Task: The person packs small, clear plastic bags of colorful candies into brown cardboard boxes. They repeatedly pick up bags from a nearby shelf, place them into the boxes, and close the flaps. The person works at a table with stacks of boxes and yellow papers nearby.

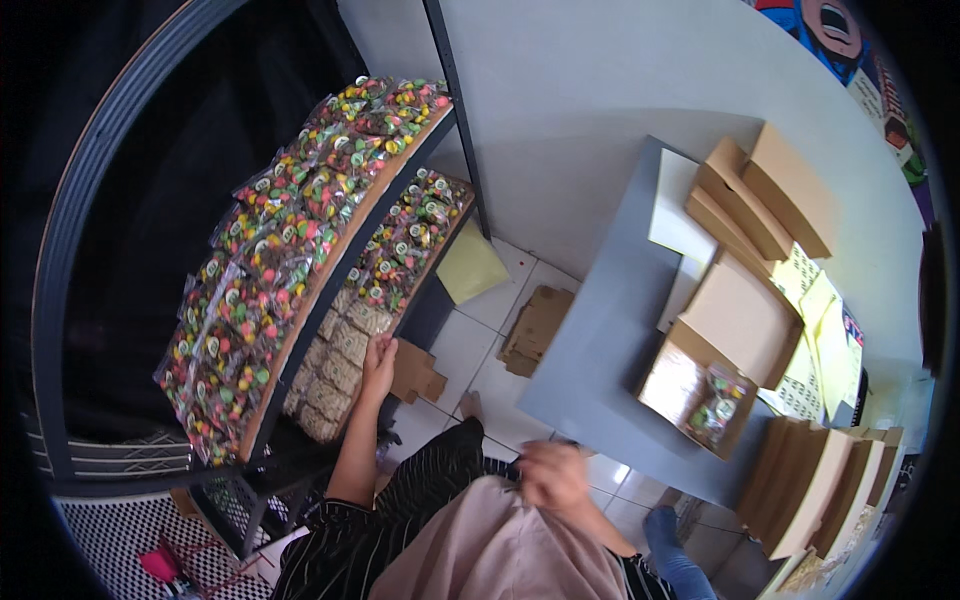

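My left hand (pixel 381 363) is at the front edge of the lower shelf, beside clear bags of pale pieces (pixel 349 341); whether its fingers hold anything cannot be told. My right hand (pixel 555 474) is blurred in front of my body, its fingers curled, and its contents cannot be made out. Clear bags of multicoloured sweets (pixel 300 202) cover the upper shelf, and more such bags (pixel 412 232) lie on the lower one. On the grey table (pixel 592 352) to the right, an open cardboard box (pixel 757 322) holds a bag of coloured sweets (pixel 716 405) and a shiny clear-wrapped item (pixel 671 386).
Folded cardboard boxes (pixel 802 480) stand at the table's right end, with more boxes (pixel 757 202) at the back. Yellow printed sheets (pixel 814 322) lie beside them. Flattened cardboard (pixel 536 330) lies on the tiled floor. Another person's leg (pixel 671 551) shows at the lower right.
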A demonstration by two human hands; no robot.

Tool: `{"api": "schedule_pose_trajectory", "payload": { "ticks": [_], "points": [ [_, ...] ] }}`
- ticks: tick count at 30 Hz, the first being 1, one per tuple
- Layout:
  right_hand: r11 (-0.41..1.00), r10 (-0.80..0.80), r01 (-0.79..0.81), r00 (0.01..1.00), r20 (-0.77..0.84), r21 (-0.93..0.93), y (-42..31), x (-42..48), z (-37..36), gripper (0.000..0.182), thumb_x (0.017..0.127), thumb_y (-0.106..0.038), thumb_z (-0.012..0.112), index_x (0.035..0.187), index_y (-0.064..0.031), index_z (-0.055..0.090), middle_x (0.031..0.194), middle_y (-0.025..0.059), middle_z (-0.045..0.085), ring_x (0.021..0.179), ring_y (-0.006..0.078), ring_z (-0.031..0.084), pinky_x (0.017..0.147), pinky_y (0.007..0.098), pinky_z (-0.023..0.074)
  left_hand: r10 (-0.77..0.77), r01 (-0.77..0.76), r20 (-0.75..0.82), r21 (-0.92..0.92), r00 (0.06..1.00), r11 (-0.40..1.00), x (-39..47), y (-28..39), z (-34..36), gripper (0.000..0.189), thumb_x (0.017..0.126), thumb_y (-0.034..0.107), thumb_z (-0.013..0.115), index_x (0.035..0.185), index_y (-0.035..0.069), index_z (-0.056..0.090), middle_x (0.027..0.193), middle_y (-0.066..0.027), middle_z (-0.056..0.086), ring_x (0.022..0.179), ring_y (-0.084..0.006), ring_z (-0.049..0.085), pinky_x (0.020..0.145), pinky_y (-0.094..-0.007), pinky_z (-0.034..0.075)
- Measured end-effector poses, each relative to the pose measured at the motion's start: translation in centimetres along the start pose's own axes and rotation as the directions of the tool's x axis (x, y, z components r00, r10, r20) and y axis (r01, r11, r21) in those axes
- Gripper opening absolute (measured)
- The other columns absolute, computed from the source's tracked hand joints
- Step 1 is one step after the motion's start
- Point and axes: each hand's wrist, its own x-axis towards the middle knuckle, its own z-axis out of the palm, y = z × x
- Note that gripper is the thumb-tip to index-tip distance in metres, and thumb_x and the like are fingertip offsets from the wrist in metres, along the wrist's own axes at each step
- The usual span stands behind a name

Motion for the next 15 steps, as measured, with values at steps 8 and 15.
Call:
{"api": "schedule_pose_trajectory", "payload": {
  "ticks": [8, 15],
  "points": [
    [0.891, 0.426, -0.452, 0.858, 0.286, 0.028, 7.8, -2.9, 14.4, 0.022, 0.072, -0.001, 0.059, 0.093, -0.0035, 0.056, 0.089, 0.0096, 0.057, 0.077, 0.0257, 0.058, 0.066, 0.0328, 0.0488, -0.316, 0.351, -0.182, 0.217, 0.931, 0.911, 11.3, -10.8, -3.7, 0.045, 0.082, 0.032, 0.057, 0.113, 0.005, 0.04, 0.093, -0.006, 0.051, 0.082, -0.017, 0.051, 0.065, -0.0307, 0.044],
    [0.711, 0.686, -0.69, 0.642, 0.342, -0.132, 13.1, -7.9, 16.1, 0.026, 0.073, -0.005, 0.059, 0.099, -0.0044, 0.056, 0.096, 0.013, 0.056, 0.085, 0.0302, 0.057, 0.074, 0.0371, 0.0474, -0.592, 0.581, -0.225, -0.118, 0.774, 0.805, 18.1, -17.7, -4.9, 0.062, 0.08, 0.043, 0.057, 0.124, 0.009, 0.03, 0.124, -0.0129, 0.038, 0.113, -0.0217, 0.041, 0.076, -0.0364, 0.042]
  ]
}}
